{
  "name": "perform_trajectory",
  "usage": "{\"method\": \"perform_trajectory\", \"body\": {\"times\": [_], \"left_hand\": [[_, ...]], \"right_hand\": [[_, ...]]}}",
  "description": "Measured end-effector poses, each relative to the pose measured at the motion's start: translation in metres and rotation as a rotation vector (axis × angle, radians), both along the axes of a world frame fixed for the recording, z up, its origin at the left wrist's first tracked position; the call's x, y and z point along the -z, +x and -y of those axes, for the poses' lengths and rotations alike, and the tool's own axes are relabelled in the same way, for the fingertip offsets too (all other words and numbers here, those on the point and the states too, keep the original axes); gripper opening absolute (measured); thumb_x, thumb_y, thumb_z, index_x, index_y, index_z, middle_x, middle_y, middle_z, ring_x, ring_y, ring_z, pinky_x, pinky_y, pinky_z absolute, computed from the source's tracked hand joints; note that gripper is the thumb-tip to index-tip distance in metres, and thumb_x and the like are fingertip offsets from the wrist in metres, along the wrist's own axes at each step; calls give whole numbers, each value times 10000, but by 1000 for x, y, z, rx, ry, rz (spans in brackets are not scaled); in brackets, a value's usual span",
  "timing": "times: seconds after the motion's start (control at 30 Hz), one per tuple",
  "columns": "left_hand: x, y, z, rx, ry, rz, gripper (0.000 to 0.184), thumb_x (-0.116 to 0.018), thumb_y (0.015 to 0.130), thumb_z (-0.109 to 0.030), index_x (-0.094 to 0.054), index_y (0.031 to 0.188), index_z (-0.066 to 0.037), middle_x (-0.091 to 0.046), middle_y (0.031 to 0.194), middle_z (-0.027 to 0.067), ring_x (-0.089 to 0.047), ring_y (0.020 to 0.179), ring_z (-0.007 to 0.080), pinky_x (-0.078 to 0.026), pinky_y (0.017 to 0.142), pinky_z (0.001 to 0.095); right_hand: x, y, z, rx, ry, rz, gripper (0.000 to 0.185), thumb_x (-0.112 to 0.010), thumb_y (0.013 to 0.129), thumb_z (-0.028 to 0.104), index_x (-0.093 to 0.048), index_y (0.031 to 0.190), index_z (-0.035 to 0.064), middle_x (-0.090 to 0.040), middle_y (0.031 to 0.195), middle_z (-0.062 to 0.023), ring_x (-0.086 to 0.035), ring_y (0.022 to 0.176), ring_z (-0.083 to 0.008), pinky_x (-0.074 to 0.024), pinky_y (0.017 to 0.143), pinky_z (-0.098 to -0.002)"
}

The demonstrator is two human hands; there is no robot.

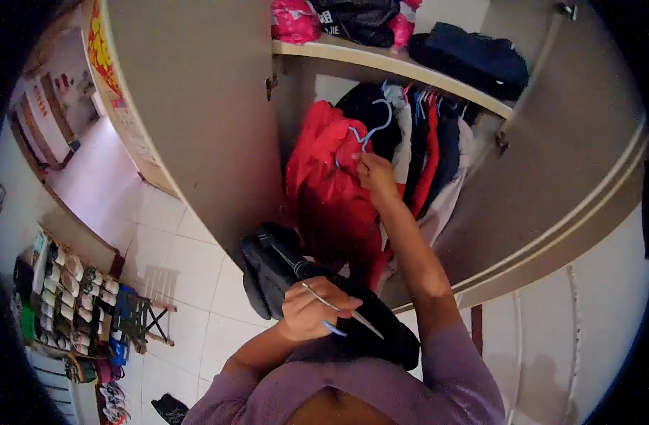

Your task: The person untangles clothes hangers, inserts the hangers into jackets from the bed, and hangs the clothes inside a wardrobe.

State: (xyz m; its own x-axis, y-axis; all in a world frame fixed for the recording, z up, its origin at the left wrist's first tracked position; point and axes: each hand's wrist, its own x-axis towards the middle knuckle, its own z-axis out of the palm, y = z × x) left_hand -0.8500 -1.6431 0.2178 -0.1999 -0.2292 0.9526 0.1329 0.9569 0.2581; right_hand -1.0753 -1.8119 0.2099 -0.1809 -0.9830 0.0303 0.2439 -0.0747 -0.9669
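Observation:
My right hand reaches into the wardrobe, fingers closed at the lower end of a blue hanger. A shiny red jacket hangs just behind and to the left of that hand. Close to my chest, my left hand is wrapped round a thin hanger, whose pale arm sticks out to the right and whose blue tip shows below the fingers. Black clothing with a light trim line lies under and around the left hand. Whether it hangs on that hanger I cannot tell.
Several garments hang on the rail to the right. Bags and a dark folded bundle lie on the upper shelf. Open wardrobe doors stand on both sides. A shoe rack is at the lower left.

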Motion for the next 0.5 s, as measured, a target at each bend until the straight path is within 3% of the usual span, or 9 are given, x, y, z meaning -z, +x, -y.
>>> {"method": "perform_trajectory", "body": {"times": [0.07, 0.2, 0.37, 0.5], "left_hand": [[2, -6, 21, 59, 46, 4, 206, -708, 638, -69, -683, 832, -5, -595, 660, 44, -587, 546, 182, -462, 480, 281], [7, -17, 56, -63, 51, 36, 183, -713, 682, -97, -688, 847, -20, -586, 667, 46, -577, 541, 172, -459, 474, 268], [11, -46, 94, -132, 51, 24, 182, -711, 700, -106, -683, 849, -5, -585, 662, 41, -569, 531, 169, -455, 458, 256], [14, -75, 123, -248, 26, 60, 136, -708, 702, -80, -659, 802, -2, -604, 669, 42, -578, 532, 165, -453, 452, 251]], "right_hand": [[6, -15, 47, 87, 16, 78, 186, -510, 859, 221, -614, 876, 68, -383, 559, 72, -281, 434, -46, -201, 395, -213], [-13, -52, 130, 211, -2, 100, 159, -537, 841, 210, -620, 860, 76, -391, 552, 73, -283, 424, -45, -192, 383, -207], [11, -97, 226, 276, -3, -126, 133, -559, 842, 206, -629, 821, 95, -412, 546, 61, -328, 419, -58, -223, 350, -211], [15, -116, 274, 224, 43, 8, 154, -565, 852, 240, -632, 843, 101, -437, 564, 48, -333, 405, -70, -250, 342, -219]]}}
